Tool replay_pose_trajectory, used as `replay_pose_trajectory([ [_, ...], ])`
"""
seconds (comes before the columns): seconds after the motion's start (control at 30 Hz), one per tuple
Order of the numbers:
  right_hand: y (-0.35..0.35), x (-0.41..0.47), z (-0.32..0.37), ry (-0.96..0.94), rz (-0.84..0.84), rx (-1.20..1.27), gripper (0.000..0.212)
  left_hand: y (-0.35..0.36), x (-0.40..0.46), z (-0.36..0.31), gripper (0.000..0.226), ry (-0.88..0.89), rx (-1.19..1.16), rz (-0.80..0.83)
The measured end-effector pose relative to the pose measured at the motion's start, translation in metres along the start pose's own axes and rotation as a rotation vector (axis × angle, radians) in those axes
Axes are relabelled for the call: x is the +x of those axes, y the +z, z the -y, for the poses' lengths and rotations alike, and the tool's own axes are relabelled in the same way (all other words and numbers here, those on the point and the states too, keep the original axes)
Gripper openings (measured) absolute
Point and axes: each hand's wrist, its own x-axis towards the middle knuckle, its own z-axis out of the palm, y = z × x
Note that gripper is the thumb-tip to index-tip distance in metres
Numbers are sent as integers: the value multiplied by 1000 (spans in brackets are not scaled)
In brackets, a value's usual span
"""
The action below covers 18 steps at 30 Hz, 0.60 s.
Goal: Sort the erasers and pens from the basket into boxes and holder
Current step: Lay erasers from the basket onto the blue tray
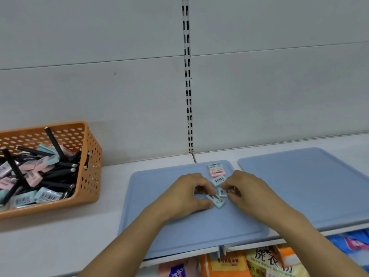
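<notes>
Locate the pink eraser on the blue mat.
The pink eraser lies near the blue mat's far right corner, between two mint erasers, just beyond both hands.

I see both bare forearms reaching forward, converging. My left hand (pixel 187 193) has curled fingers and thumb pinching closed; my right hand (pixel 244 188) curls its fingertips inward, facing it.

Both forearms bare, no sleeves or jewellery
</notes>
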Motion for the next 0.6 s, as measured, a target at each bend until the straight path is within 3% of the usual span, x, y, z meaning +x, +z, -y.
replay_pose_trajectory([
  [0.23,4,3,-12,40,-153,196,20,22,5,-16,16,-70,18,-115],
  [0.37,-1,-1,-5,-25,-66,104,19,23,0,-19,23,-87,70,-156],
  [0.47,0,-3,7,-52,-235,91,19,9,-25,-13,22,-47,113,-244],
  [0.6,-1,3,54,-195,-419,295,15,-26,-82,-7,19,59,108,-410],
])
